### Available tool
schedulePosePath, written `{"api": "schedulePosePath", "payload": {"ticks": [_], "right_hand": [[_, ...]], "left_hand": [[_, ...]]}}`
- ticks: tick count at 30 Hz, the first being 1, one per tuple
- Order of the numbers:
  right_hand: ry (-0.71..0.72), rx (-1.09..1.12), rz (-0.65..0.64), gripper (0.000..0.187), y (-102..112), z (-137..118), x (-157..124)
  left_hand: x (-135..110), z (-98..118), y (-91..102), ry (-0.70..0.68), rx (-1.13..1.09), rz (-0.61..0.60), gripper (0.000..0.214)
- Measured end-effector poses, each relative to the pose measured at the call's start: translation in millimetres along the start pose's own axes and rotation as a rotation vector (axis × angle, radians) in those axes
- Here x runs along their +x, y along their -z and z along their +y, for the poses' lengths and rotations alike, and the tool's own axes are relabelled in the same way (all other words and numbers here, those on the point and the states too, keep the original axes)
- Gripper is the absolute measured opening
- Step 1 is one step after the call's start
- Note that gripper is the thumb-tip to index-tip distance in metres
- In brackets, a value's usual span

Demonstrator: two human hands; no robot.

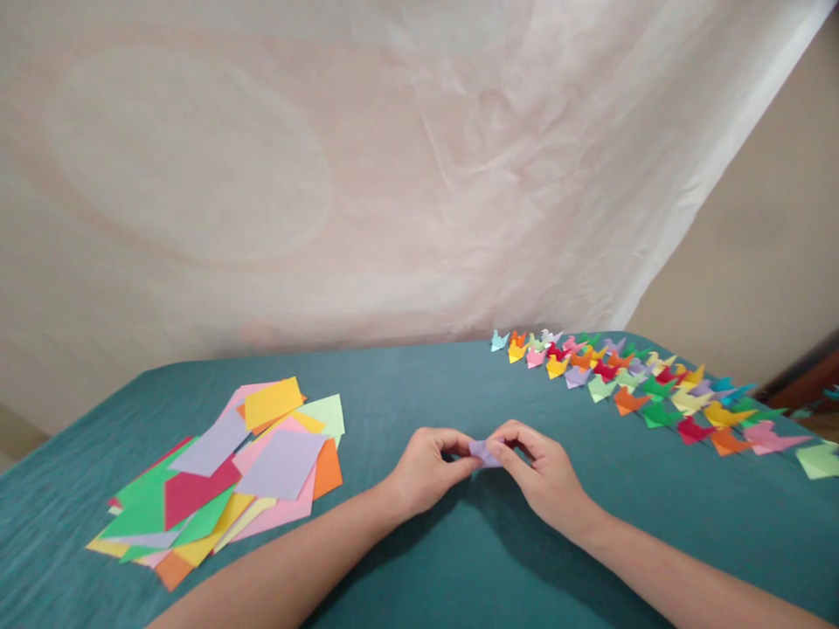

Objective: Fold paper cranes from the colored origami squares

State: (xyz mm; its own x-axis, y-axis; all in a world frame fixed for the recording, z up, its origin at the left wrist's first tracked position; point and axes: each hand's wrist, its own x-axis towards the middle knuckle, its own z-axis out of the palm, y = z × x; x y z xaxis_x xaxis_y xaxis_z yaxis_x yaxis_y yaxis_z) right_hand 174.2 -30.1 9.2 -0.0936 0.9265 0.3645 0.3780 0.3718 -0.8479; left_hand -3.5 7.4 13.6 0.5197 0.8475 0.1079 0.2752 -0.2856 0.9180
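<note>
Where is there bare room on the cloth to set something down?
Bare cloth lies beyond the left hand and right hand, between the loose papers and folded birds; also between the birds and right forearm. Crowded: where papers overlap, and along the bird rows.

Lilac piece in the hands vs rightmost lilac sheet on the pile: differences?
The folded piece looks smaller; the flat sheet is larger. The folded piece is pinched between left hand and right hand; the flat sheet lies on the pile. Both are lilac.
</note>
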Motion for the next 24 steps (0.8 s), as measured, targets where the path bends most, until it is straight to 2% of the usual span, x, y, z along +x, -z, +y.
{"api": "schedulePosePath", "payload": {"ticks": [4, 9, 16, 24], "right_hand": [[-0.045, 0.019, -0.012, 0.02, -0.7, -0.4, 1.4], [-0.098, 0.0, -0.108, 0.018, -2.1, 1.2, 3.3], [-0.134, -0.061, -0.155, 0.016, -6.0, 4.2, 3.5], [-0.135, -0.057, -0.168, 0.019, -6.3, 7.3, 3.5]], "left_hand": [[-0.3, 1.4, -0.6, 0.01, -0.025, 0.009, 0.011], [-0.1, -1.6, 0.7, 0.026, -0.031, 0.025, 0.012], [1.7, -8.0, -2.1, 0.067, -0.254, 0.063, 0.013], [1.3, -7.0, 0.6, 0.008, -0.121, 0.076, 0.013]]}}
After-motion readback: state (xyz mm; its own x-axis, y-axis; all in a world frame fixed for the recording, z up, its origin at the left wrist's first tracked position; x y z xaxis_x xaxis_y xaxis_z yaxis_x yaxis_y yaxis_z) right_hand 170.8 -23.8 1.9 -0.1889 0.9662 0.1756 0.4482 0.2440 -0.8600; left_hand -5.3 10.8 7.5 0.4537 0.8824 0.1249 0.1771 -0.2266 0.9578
